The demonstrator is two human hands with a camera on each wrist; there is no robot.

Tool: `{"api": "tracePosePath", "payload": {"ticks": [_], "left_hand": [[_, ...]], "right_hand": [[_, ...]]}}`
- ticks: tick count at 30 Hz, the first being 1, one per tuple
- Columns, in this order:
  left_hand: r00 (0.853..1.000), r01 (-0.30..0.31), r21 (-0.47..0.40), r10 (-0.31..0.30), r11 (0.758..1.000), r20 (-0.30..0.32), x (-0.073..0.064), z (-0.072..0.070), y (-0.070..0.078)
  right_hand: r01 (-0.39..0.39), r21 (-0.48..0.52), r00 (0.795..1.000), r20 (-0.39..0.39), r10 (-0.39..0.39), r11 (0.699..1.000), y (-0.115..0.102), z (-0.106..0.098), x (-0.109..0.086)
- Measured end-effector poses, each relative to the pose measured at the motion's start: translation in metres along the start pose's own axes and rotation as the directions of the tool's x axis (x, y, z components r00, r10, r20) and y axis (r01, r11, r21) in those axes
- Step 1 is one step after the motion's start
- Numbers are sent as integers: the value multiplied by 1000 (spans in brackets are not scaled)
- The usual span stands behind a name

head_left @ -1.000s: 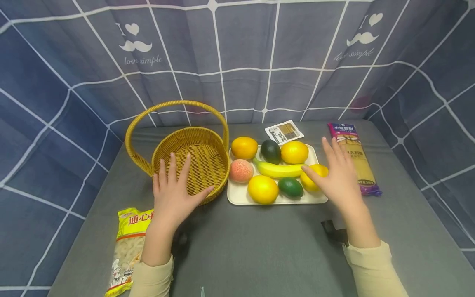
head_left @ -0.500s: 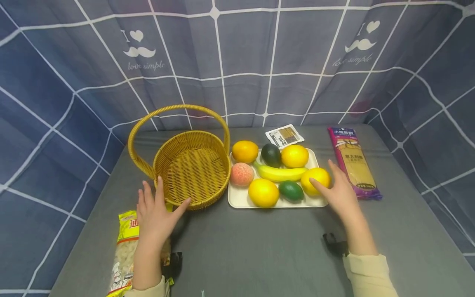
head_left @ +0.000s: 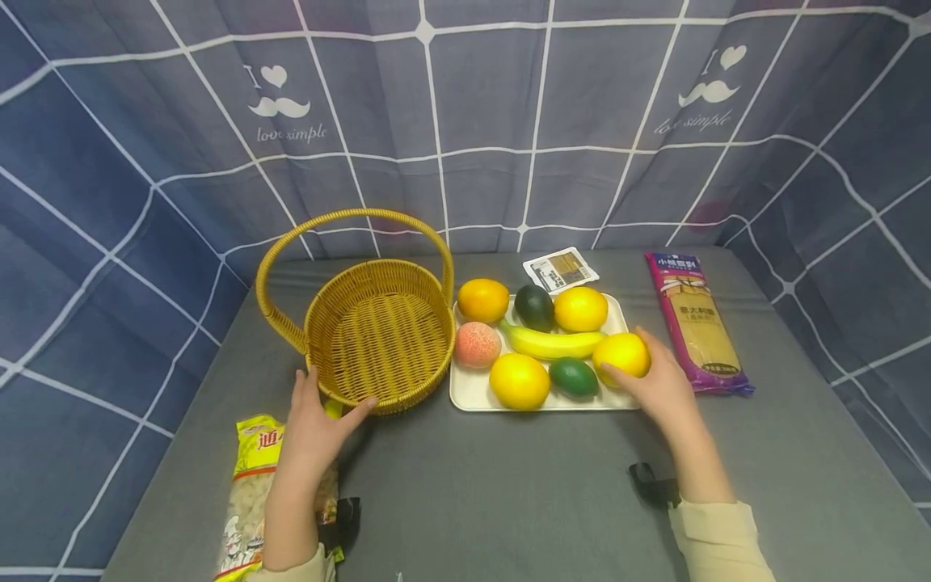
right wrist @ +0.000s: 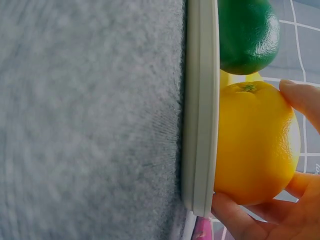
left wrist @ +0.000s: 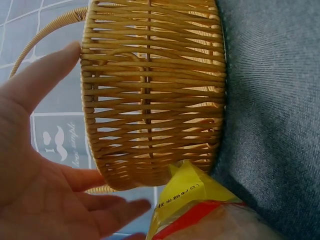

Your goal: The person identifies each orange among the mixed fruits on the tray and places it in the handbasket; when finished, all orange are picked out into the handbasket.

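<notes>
On the right of a cream tray (head_left: 465, 396), my right hand (head_left: 663, 385) holds a yellow-orange orange (head_left: 631, 352). In the right wrist view its thumb lies against one side of the orange (right wrist: 257, 145), with fingers around the other, and the fruit sits right at the tray's rim (right wrist: 202, 115). My left hand (head_left: 311, 436) is at the near left side of a round wicker basket (head_left: 385, 343) with a tall handle. Its thumb touches the rim in the left wrist view, and the spread fingers reach beside the woven wall (left wrist: 155, 105). No items show inside the basket.
The tray also bears a banana (head_left: 553, 343), a peach (head_left: 477, 345), other yellow fruits and two green ones. A macaroni bag (head_left: 250, 485) lies under my left forearm. A spaghetti pack (head_left: 698, 323) lies right of the tray, a small white packet (head_left: 560, 269) behind it.
My left hand has moved back and left from over the basket to its near rim. My right hand has come down onto the orange and taken hold of it.
</notes>
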State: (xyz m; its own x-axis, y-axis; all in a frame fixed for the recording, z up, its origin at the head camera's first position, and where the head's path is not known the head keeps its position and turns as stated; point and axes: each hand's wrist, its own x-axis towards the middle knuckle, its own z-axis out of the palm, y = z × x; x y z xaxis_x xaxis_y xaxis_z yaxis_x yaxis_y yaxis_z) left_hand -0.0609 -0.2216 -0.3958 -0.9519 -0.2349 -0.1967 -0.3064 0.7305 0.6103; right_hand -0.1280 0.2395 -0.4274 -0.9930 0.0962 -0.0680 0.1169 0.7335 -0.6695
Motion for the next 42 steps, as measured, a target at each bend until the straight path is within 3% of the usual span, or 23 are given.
{"api": "tracePosePath", "payload": {"ticks": [4, 16, 26, 35, 42], "left_hand": [[999, 8, -32, -7, 999, 32, 0, 1, -1], [999, 34, -42, -34, 999, 16, -2, 2, 0], [1000, 27, -45, -27, 999, 1, 0, 3, 1], [1000, 27, -54, -27, 998, 8, -2, 2, 0], [1000, 24, -61, -24, 998, 2, -1, 3, 1]], "right_hand": [[-3, 8, 1000, -12, 3, 1000, -1, 1, -1], [-48, 14, 999, -11, 48, 999, -1, 0, 0], [13, 3, 997, -75, -13, 1000, -6, -7, 2], [85, 45, 991, -103, -80, 995, -34, -15, 5], [162, 110, 984, -93, -152, 981, -67, -9, 9]]}}
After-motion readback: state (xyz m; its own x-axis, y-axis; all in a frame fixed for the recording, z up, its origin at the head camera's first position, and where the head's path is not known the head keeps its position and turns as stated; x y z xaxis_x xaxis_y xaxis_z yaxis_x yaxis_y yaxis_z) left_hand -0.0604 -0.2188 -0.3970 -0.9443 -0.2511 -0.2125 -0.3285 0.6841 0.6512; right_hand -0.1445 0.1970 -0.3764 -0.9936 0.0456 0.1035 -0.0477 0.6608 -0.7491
